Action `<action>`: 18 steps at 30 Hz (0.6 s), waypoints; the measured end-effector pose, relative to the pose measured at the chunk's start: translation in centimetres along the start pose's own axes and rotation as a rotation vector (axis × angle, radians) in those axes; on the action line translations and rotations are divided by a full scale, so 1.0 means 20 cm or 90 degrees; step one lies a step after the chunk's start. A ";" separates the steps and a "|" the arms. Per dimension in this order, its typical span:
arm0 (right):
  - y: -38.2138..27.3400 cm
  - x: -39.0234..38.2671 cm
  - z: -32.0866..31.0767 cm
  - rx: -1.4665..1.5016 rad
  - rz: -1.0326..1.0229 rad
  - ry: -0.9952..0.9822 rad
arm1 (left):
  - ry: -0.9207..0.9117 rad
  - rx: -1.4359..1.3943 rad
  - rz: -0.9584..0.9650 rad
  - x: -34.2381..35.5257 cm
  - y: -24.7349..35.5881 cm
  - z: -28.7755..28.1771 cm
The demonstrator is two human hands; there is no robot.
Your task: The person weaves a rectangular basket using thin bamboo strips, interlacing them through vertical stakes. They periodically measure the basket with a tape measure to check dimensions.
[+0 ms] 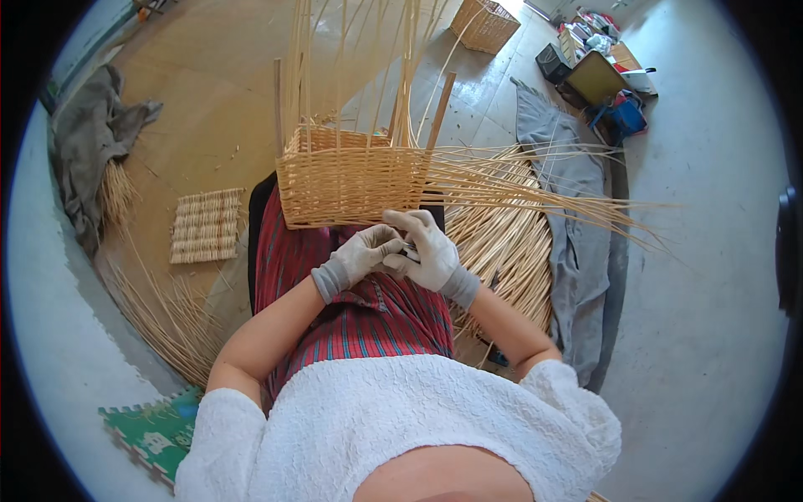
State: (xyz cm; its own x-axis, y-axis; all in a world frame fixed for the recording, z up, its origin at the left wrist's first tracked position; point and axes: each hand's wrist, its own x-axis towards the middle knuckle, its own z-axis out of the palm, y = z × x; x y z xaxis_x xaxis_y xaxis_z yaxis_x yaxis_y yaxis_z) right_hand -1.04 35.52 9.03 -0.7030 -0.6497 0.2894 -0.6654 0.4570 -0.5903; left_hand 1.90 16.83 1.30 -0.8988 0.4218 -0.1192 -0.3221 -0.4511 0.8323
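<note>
A partly woven wicker basket [351,186] rests on my knees, with long upright canes rising from its far side and two thicker sticks at its corners. Close below its near bottom edge, both my gloved hands come together over my lap. My left hand [363,254] is closed, fingertips pinched towards the right. My right hand [428,251] has its fingers curled around a small dark, partly shiny object [409,251], mostly hidden, whose kind I cannot make out. Loose cane ends [535,194] stick out from the basket's right side.
A bundle of peeled canes [502,238] lies at the right beside a grey cloth [577,284]. To the left are a woven panel [206,226], loose canes [171,322] and a draped dark cloth [92,142]. Another basket [485,27] and a cluttered stand [595,77] are farther off.
</note>
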 end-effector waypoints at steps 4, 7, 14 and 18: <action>-0.03 0.19 -0.07 -0.107 -0.049 -0.136 | 0.090 0.203 0.001 0.01 0.21 -0.14; 0.11 0.24 -0.02 -0.080 -0.024 -0.016 | 0.338 0.617 0.201 0.14 0.48 -0.17; 0.00 0.33 0.08 0.099 0.041 -0.101 | 0.481 0.997 0.146 0.65 0.65 -0.37; 0.04 0.25 0.21 0.083 -0.008 -0.168 | 0.349 1.111 0.115 0.73 0.54 -0.67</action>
State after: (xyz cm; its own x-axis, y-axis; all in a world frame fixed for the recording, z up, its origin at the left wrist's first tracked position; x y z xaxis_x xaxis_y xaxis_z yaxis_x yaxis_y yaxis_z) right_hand -4.09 30.03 6.76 -0.5944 -0.7978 0.1014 -0.6236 0.3776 -0.6845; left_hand -18.64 7.56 1.34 -0.9831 0.0322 0.1803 0.0960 0.9290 0.3574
